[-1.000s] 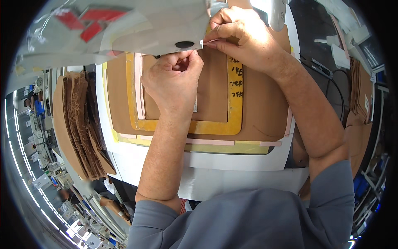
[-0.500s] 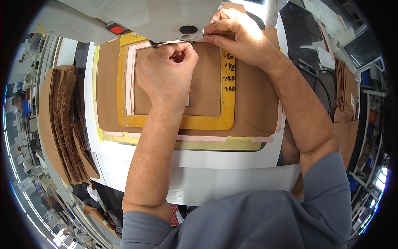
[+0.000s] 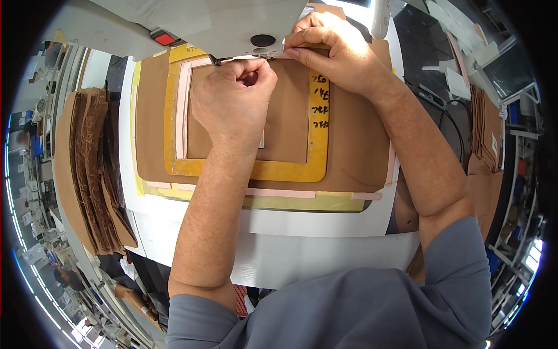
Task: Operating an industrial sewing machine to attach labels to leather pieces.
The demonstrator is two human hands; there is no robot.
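A brown sheet lies flat in the middle of the frame, its long axis running left to right, with its lower edge facing the wearer. On it sits a yellow rectangular frame; its lower bar also runs left to right, tipping slightly down toward the right, while much of its upper bar is hidden. The grey-white sewing machine head slants in from the upper left and ends at upper centre.

The left hand is curled nearly into a fist under the machine head, thumb and forefinger tips pressed together; what they pinch is too small to tell. The right hand, at upper centre-right, has thumb and forefinger closed together against the machine head's right end, the other fingers bent; what lies between them cannot be made out.

Pink strips line the sheet's lower edge, above the white table. Stacked brown pieces stand at left.
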